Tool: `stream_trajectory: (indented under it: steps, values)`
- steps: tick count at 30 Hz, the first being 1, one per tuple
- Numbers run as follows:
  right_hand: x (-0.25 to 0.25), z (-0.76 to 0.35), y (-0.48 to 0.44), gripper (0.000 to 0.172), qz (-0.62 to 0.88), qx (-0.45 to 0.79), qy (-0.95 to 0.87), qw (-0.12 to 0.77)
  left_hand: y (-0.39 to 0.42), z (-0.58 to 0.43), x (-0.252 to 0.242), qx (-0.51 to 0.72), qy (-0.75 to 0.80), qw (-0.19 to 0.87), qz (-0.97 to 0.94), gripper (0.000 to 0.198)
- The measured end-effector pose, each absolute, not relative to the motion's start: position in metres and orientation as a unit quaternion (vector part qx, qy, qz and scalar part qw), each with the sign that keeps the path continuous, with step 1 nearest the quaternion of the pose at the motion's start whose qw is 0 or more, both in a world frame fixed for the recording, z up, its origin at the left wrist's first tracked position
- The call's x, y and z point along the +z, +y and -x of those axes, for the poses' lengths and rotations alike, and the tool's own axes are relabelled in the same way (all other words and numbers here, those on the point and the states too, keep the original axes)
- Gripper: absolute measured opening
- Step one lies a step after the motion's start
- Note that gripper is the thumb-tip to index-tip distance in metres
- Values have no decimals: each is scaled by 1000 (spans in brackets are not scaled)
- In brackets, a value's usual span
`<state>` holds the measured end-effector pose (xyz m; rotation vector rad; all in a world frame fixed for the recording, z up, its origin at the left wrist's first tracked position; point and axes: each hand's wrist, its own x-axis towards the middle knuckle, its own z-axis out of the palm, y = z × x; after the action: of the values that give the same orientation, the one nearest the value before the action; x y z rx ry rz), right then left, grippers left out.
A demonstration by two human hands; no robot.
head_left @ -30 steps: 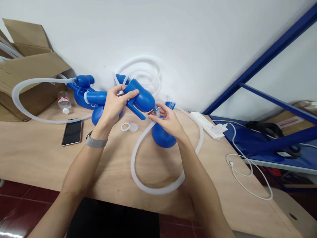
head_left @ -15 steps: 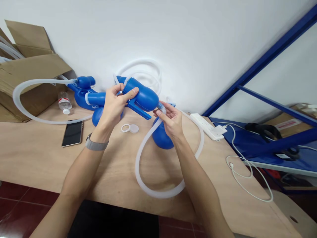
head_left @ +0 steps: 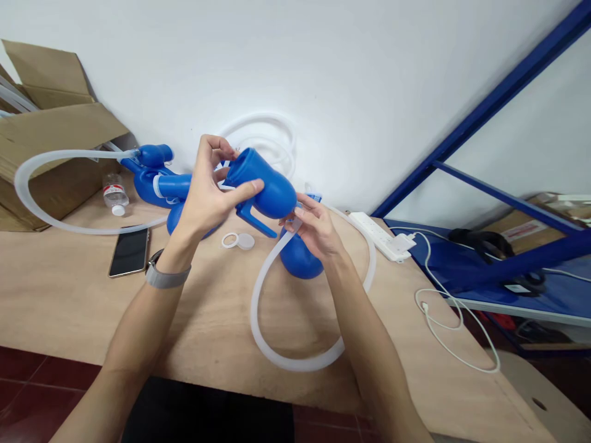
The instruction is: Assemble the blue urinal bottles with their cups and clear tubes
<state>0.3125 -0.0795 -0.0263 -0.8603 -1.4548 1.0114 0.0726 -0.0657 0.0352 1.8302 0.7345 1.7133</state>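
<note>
My left hand point(head_left: 215, 184) grips a blue funnel-shaped plastic cup point(head_left: 270, 187) near its wide mouth, thumb along the side and fingers round the far rim. The cup is tilted, its mouth facing up and left, and a blue handle-like strip point(head_left: 256, 220) shows under it. At the narrow lower end, my right hand point(head_left: 316, 224) pinches the end of a translucent white hose point(head_left: 265, 271); whether hose and cup are fully joined is hidden by the fingers. The hose loops down over the table. Beneath my right hand stands a rounded blue vessel point(head_left: 300, 258).
Further blue vessels point(head_left: 152, 184) with another hose point(head_left: 46, 157) lie at left, near a water bottle point(head_left: 115, 194), a phone point(head_left: 130, 252) and a cardboard box point(head_left: 60, 141). A white ring point(head_left: 229, 240) and disc point(head_left: 245, 241) lie mid-table. A power strip point(head_left: 381, 237) sits right, before blue shelving point(head_left: 462, 274).
The cup has turned so that its open mouth shows more. My left fingers have shifted higher round the rim, and my right hand has moved slightly left and down at the hose end.
</note>
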Motion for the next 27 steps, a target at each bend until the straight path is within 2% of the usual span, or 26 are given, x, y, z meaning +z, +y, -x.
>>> stream_trajectory:
  steps: [3, 7, 16, 22, 25, 27]
  values:
    - [-18, -317, -86, 68, 384, 402, -647, 522, -74, -74, 39, 584, 293, 228, -722, 49]
    - [-11, -320, -91, 77, 413, 318, -689, 504, -81, -81, 42, 538, 330, 197, -750, 33]
    - [-14, -306, -98, 72, 453, 211, -675, 542, -86, -78, 40, 603, 308, 159, -719, 32]
    - [-12, -334, -90, 77, 530, 72, -618, 576, -102, -71, 50, 666, 276, 55, -691, 34]
    - [-10, -367, -76, 73, 527, 85, -615, 580, -100, -61, 55, 640, 309, 97, -696, 33]
    - [-14, -388, -66, 72, 569, 68, -610, 547, -87, -54, 53, 548, 363, 125, -743, 34]
